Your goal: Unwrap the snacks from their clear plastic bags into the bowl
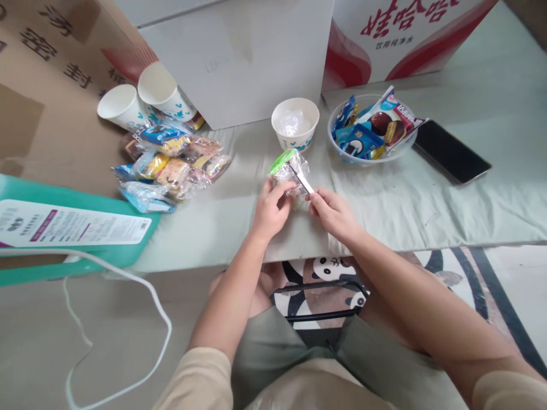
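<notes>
My left hand (272,209) is closed around a clear crinkly plastic package (302,166) with a bright green strip along its top. Between the thumb and fingers of my right hand (331,210) is a slim white-handled tool (305,183) with a thin dark end, perhaps a small knife. That dark end lies against the package, just below the green strip. What is inside the package is hard to make out. Right behind it stands a paper bowl (295,138) with crumpled clear plastic (292,122) in it.
To the left lies a pile of wrapped snacks (171,165) by two paper cups (160,91). At the right, a clear bowl (356,158) holds several snack packets beside a black phone (450,151). Boxes (239,62) line the back. A white cable (160,307) loops at the left.
</notes>
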A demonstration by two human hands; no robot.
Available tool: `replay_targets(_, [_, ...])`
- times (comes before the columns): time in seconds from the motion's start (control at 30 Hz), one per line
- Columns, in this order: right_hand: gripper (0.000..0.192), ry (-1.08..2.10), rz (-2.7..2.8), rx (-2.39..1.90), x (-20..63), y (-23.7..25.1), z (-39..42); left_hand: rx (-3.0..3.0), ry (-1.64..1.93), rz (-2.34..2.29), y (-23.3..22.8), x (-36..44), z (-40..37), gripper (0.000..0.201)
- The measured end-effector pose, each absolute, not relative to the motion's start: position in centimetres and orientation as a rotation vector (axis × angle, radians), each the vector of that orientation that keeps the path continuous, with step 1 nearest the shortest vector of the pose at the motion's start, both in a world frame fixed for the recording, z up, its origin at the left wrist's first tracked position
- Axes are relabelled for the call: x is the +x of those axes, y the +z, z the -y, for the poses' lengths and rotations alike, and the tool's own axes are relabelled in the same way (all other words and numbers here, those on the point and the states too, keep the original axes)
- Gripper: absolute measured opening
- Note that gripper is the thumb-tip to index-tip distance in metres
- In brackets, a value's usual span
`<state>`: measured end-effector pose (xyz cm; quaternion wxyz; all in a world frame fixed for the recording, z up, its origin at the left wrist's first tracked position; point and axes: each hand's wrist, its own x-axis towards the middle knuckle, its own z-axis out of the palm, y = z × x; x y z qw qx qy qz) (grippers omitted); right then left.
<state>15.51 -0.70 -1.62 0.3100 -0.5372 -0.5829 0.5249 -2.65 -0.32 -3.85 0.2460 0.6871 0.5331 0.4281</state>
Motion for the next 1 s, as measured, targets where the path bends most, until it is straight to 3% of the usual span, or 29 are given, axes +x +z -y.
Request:
replay_targets(0.17, [0.037, 1.324, 1.786, -1.480, 15.7, -0.9, 0.9, 1.589, 1.321, -1.413, -3.8, -3.7, 0.3, 0.026])
replay_targets(0.43, [0.030, 0.677, 2.126, -1.673, 20.0, -0.8, 0.3, 1.085, 1.567, -1.326, -3.7, -6.5, -0.9, 0.038])
replay_targets(0.57, [0.033, 0.290, 2.058, -1.699, 21.5, -1.9, -0.3, 1.113, 1.447, -1.404, -3.8, -3.8, -0.1, 0.047])
replay_targets(0.67, [0.032, 0.140, 2.112, -1.790, 21.9, -2.5, -0.5, 1.290, 1.217, -1.451, -2.9, -1.9, 1.0, 0.072])
replay_targets(0.73, [0.031, 0.076, 2.135, -1.861, 22.1, -2.6, -0.5, 1.431, 1.053, -1.551, -2.2, -2.1, 1.4, 0.078])
replay_targets(0.87, [0.030, -0.018, 2.054, -1.741, 22.1, -2.4, -0.2, 1.613, 1.120, -1.793, -1.6, -4.9, 1.0, 0.061])
replay_targets(1.0, [0.038, 0.207, 2.119, -1.341, 20.0, -2.4, 0.4, 1.729, 1.144, -1.611, -2.1, -5.3, 0.1, 0.054])
